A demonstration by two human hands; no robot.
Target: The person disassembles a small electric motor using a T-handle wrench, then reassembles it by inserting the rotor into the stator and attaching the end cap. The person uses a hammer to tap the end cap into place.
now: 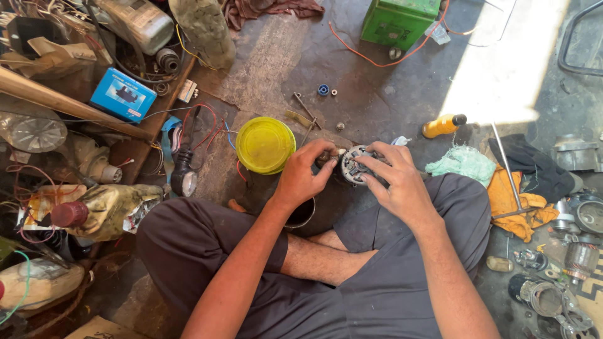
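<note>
I sit cross-legged on a concrete floor in dark grey trousers. Both my hands hold a small round metal motor part (353, 164) just above my knees. My right hand (394, 177) wraps over its right side with fingers spread across the face. My left hand (306, 174) pinches its left edge with thumb and fingertips. A yellow round plastic lid or container (264, 145) lies on the floor right beside my left hand.
Cluttered wooden shelf at left with a blue box (122, 95), wires, bottles. Green metal box (399, 22) at top. Yellow bottle (443, 125), teal cloth (463, 163), orange cloth (512, 201), loose bolts (304, 107) and motor parts (568, 251) at right.
</note>
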